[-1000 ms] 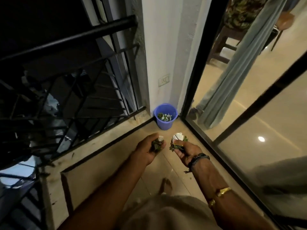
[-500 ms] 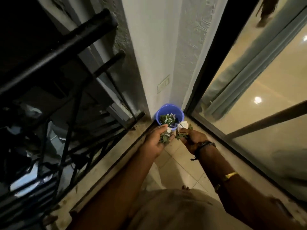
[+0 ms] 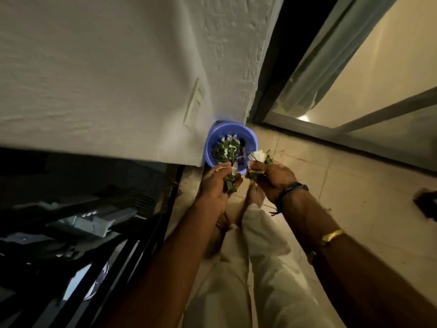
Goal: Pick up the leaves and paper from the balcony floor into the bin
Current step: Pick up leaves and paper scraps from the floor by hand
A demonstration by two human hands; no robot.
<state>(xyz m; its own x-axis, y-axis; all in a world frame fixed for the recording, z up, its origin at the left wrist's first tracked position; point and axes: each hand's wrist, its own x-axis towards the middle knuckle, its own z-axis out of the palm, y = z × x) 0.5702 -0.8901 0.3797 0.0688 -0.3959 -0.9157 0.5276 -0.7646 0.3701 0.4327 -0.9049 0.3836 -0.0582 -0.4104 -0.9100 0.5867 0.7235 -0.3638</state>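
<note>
A small blue bin (image 3: 250,138) stands on the balcony floor in the corner against the white wall, with green leaves and white paper scraps (image 3: 225,150) inside. My left hand (image 3: 216,185) grips a bunch of leaves and paper (image 3: 230,179) right at the bin's near rim. Just right of the bin, my right hand (image 3: 275,177) holds another bunch of leaves and folded white paper (image 3: 259,157). Both hands are close together, above the floor.
A white textured wall (image 3: 118,79) with a socket plate (image 3: 195,102) rises behind the bin. A black railing (image 3: 151,233) runs along the left. A glass sliding door (image 3: 354,114) with a curtain is on the right. A few leaf bits lie on the tiles (image 3: 354,185).
I have stepped closer and my view now looks almost straight down. Both hands, still holding their bunches, have reached the bin's near rim.
</note>
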